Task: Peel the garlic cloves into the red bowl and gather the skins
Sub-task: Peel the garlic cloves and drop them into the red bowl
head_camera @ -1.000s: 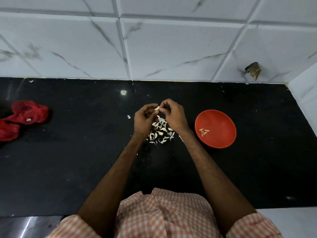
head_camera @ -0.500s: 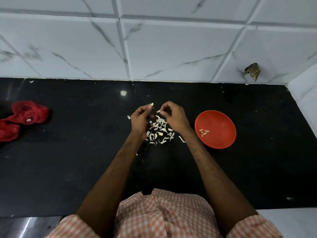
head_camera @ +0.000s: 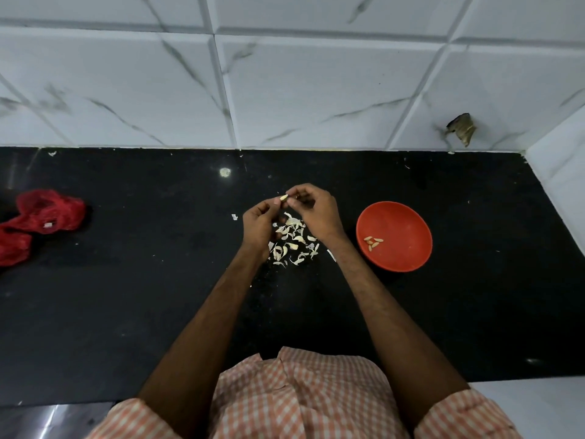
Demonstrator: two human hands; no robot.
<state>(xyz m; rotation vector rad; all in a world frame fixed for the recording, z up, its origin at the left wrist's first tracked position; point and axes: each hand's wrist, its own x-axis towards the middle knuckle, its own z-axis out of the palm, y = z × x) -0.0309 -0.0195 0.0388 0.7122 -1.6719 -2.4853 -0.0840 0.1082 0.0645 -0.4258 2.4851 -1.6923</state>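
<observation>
There's the garlic clove, pinched at the fingertips of the left hand above the skin pile just left of the red bowl, with the right hand curled in and nipping at it too. Short pulls over that pile should keep scraps together. Black counter runs wide left of the bowl out to a red mesh bag, and the tiled wall stands well behind.

Skins are heaped centrally on the tabletop, the bowl set to their right, cloves inside, a bag by the left edge.
</observation>
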